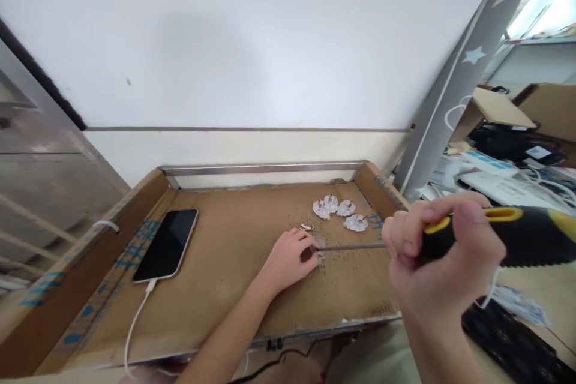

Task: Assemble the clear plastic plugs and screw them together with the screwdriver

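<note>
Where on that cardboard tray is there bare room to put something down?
The widest bare patch lies between the phone and the left hand pinning a small piece, running back to the metal rail. It is crowded in the far right corner, by the clear plastic pieces, the screwdriver and the right hand.

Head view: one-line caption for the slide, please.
Right hand holds a black-and-yellow screwdriver tip against a small clear part steadied by the left hand on a cardboard tray.

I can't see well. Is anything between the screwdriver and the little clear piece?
Nothing visible. The screwdriver tip meets the clear piece that the left hand pins down; the other clear pieces lie farther back, off its line.
</note>
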Motion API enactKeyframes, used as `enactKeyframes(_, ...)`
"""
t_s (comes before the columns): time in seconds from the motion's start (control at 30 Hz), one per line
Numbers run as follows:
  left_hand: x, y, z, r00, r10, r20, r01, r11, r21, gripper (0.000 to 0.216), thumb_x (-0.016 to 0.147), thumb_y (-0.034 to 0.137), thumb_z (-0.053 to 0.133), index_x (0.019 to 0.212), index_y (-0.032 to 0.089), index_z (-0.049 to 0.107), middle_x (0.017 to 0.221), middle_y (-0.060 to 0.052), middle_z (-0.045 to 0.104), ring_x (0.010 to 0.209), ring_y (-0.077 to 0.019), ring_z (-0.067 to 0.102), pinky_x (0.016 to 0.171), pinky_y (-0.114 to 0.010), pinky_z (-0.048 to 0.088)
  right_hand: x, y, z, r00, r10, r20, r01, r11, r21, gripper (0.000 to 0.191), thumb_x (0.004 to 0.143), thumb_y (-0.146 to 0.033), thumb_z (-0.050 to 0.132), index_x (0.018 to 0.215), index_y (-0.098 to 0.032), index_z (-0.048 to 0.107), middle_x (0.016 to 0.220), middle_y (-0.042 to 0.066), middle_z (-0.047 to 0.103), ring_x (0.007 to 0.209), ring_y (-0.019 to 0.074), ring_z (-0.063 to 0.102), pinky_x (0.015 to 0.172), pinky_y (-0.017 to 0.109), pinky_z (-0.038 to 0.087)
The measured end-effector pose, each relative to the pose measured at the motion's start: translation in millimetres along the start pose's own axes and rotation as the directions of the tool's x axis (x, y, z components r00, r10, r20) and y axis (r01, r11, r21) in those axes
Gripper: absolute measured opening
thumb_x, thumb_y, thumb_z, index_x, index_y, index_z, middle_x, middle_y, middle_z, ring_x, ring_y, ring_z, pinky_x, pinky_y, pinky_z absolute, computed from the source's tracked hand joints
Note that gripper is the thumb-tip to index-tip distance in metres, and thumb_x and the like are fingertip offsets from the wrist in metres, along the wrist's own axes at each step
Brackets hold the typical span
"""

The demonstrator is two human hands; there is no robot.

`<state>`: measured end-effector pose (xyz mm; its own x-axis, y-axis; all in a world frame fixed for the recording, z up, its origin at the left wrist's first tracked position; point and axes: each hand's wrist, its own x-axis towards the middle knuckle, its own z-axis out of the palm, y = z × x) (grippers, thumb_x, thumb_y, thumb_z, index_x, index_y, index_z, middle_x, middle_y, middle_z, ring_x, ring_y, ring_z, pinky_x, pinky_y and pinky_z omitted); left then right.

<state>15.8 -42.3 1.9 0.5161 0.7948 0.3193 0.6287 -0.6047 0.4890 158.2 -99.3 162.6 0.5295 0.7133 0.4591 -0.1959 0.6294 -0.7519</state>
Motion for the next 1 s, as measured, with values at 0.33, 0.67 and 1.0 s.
enactKeyframes(0.33, 0.4, 0.2, 0.7, 1.000, 0.001, -0.009, -0.001, 0.999, -0.054, 0.011, 0.077, 0.024, 0.060, 0.087, 0.023, 0.062, 0.097, -0.001, 0.064, 0.095, -0.0200, 0.054, 0.085, -0.034, 0.042, -2.7, -1.4, 0.7, 1.000, 0.003, 0.029, -0.005, 0.999, 0.048, 0.033, 0.078, -0.039, 0.053, 0.063, -0.018, 0.032, 0.035, -0.009, 0.031, 0.027, 0.0036, 0.021, 0.031, 0.016, 0.021)
enactKeyframes(0.67, 0.7, -1.9, -1.5, 0.999, -0.015, 0.040, 0.017, 0.999, -0.047, 0.017, 0.081, 0.036, 0.063, 0.092, 0.023, 0.064, 0.100, -0.002, 0.064, 0.096, -0.0209, 0.054, 0.088, -0.036, 0.042, 2.4, 2.2, 8.0, 0.987, 0.108, 0.116, -0.115, 0.992, 0.048, 0.033, 0.075, -0.042, 0.061, 0.071, -0.019, 0.039, 0.042, -0.010, 0.035, 0.032, 0.0026, 0.029, 0.033, 0.015, 0.024)
enactKeyframes(1.0, 2.0, -3.1, -0.2, 0.999, -0.040, 0.030, 0.041, 0.999, -0.024, 0.020, 0.080, 0.038, 0.065, 0.089, 0.021, 0.062, 0.098, -0.003, 0.063, 0.096, -0.0209, 0.053, 0.085, -0.035, 0.043, 8.5, 19.2, 22.6, 0.997, -0.067, -0.036, 0.066, 0.998, -0.016, 0.033, 0.076, -0.047, 0.060, 0.087, -0.019, 0.048, 0.055, -0.007, 0.040, 0.039, 0.0027, 0.034, 0.038, 0.017, 0.032)
